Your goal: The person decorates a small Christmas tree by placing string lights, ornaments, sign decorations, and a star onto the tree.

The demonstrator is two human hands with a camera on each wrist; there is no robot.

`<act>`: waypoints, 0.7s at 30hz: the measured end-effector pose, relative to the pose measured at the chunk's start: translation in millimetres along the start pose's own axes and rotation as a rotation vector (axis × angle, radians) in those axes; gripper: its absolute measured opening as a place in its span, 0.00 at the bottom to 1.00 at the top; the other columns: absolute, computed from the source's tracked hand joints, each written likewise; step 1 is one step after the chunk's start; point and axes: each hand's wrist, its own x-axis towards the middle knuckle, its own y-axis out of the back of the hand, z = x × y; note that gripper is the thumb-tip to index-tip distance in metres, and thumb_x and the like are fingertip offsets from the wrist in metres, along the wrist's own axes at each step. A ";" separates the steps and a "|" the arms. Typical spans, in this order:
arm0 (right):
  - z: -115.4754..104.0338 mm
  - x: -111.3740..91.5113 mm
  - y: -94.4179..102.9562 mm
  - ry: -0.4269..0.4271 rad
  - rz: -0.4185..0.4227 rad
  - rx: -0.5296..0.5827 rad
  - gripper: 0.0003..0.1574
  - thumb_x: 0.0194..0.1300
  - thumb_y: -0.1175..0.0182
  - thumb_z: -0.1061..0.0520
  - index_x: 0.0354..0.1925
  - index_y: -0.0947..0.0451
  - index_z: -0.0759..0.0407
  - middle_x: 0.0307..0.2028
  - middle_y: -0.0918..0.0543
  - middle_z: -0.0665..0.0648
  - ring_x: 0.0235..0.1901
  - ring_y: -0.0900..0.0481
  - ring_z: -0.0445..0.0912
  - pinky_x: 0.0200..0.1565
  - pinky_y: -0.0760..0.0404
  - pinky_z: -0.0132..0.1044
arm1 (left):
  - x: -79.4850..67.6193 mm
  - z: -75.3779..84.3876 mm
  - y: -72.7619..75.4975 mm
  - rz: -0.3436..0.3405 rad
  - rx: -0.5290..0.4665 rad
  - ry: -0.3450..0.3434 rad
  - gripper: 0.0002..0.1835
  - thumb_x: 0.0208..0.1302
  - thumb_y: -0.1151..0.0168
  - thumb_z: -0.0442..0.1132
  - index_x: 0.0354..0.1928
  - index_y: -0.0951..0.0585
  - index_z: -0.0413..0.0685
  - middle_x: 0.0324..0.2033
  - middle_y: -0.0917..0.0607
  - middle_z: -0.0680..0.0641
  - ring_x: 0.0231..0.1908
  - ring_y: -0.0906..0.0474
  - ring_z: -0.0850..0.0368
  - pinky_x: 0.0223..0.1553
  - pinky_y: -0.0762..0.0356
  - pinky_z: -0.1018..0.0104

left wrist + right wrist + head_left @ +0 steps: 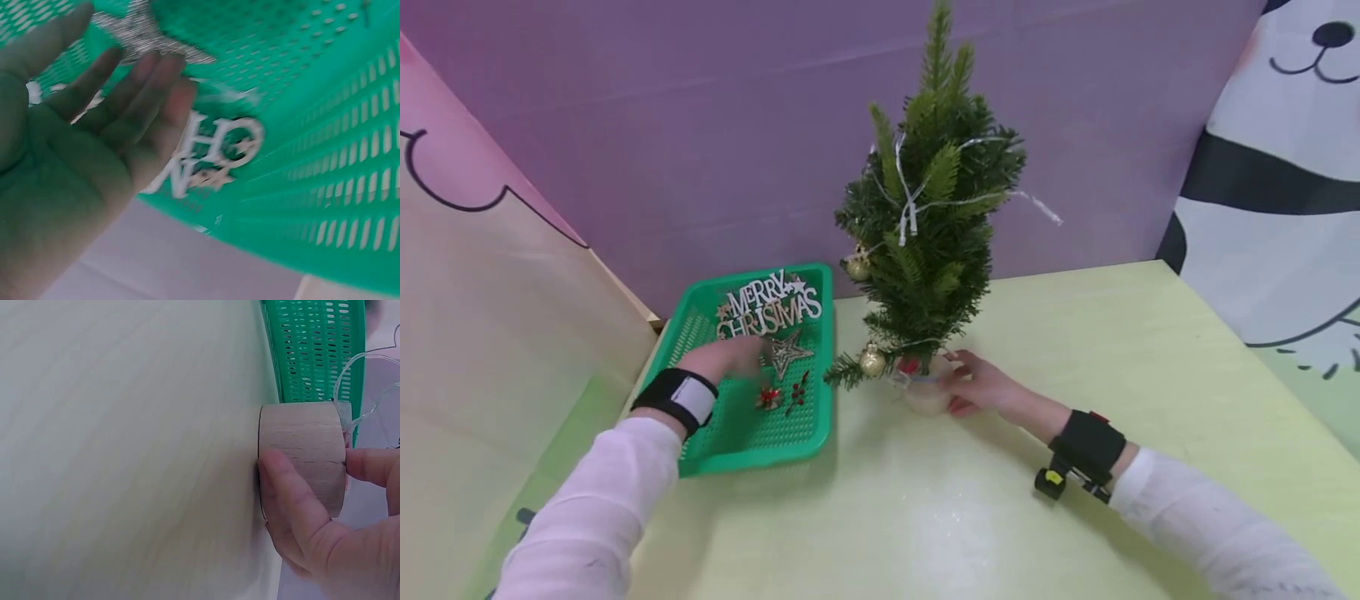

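Over the green basket is my left hand, blurred in the head view. Its fingers are loosely bent with nothing between them in the left wrist view, close above a silvery star and white-and-wood "Merry Christmas" lettering. A small red-and-brown ornament and a red berry sprig also lie in the basket. My right hand grips the round wooden base of a small Christmas tree, fingers and thumb against its side. The tree stands upright on the table.
Gold baubles and a clear light string hang on the tree; one end of the string sticks out to the right. The pale wooden table meets a purple backdrop behind. A panda-printed panel stands at right.
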 end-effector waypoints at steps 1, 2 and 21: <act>0.5 0.3 -0.6 -0.002 0.002 0.003 0.42 0.64 0.42 0.60 0.70 0.51 0.64 0.59 0.36 0.74 0.34 0.18 0.52 0.38 0.16 0.42 | 2.9 -3.1 -3.3 -0.040 -0.029 0.026 0.26 0.59 0.35 0.40 0.58 0.26 0.38 0.55 0.24 0.36 0.52 0.26 0.39 0.47 0.22 0.50; 1.1 0.7 -0.9 -0.002 0.001 0.007 0.42 0.64 0.43 0.61 0.70 0.51 0.64 0.59 0.36 0.74 0.34 0.18 0.52 0.38 0.16 0.42 | 4.6 -5.0 -6.2 -0.070 -0.044 0.050 0.26 0.57 0.33 0.43 0.56 0.25 0.39 0.52 0.22 0.38 0.50 0.24 0.41 0.44 0.20 0.51; -9.0 -6.6 20.0 0.002 -0.043 -0.196 0.35 0.67 0.45 0.53 0.68 0.44 0.61 0.53 0.28 0.69 0.33 0.20 0.51 0.33 0.16 0.42 | 5.0 -10.1 -21.4 -0.117 -0.017 0.032 0.20 0.56 0.31 0.42 0.48 0.20 0.37 0.32 0.17 0.46 0.31 0.19 0.54 0.34 0.18 0.61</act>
